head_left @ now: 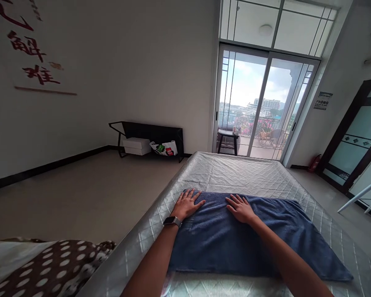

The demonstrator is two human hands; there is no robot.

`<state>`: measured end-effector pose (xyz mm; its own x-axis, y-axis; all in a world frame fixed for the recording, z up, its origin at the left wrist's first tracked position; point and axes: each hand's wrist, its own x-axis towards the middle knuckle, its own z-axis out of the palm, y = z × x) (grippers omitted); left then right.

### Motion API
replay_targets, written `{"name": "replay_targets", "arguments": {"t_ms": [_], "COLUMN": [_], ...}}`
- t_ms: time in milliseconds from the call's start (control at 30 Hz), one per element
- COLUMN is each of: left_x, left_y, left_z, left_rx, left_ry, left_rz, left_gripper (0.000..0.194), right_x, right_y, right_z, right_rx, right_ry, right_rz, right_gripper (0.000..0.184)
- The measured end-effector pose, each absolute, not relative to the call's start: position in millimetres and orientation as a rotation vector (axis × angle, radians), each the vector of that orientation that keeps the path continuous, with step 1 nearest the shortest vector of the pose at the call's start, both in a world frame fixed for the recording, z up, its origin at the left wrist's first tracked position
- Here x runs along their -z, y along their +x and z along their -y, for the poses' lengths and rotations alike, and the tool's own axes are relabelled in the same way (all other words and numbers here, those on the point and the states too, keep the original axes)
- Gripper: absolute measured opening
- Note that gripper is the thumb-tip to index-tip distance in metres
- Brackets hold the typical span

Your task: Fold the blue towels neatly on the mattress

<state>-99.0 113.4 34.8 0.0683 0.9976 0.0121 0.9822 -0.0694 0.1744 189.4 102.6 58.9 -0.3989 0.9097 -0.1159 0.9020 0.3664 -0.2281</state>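
Observation:
A dark blue towel lies spread flat on a bare mattress with a shiny quilted cover. My left hand rests palm down with fingers spread on the towel's far left corner; a smartwatch sits on that wrist. My right hand also lies flat and open on the towel's far edge, a little to the right. Neither hand grips anything.
A brown polka-dot cloth lies at the lower left. A black low shelf with a white box stands against the far wall. Glass balcony doors are beyond the mattress, a red fire extinguisher to the right.

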Motion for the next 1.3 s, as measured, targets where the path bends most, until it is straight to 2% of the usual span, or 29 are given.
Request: {"name": "replay_targets", "arguments": {"t_ms": [267,867,1133,1300], "left_x": [-31.5,-35.2,-32.3,-32.4], "left_y": [-101.0,-100.6,-100.1,-100.0], "left_z": [-115.4,-113.8,-113.4,-113.0], "left_rx": [-0.223,-0.213,-0.234,-0.224], "left_ry": [2.210,2.186,2.196,2.194], "left_rz": [-2.054,-2.049,-2.065,-2.070], "left_gripper": [0.075,0.077,0.091,0.093], "right_x": [-57.1,-47.4,-36.0,-35.7], "right_y": [216.7,375.7,435.7,457.2], "right_z": [-102.6,-105.8,-109.5,-108.7], "right_rx": [-0.320,-0.110,-0.048,-0.039], "right_ry": [-1.819,-2.164,-2.269,-2.356], "right_rz": [2.522,2.293,2.211,2.132], "right_gripper": [0.060,0.062,0.063,0.063]}}
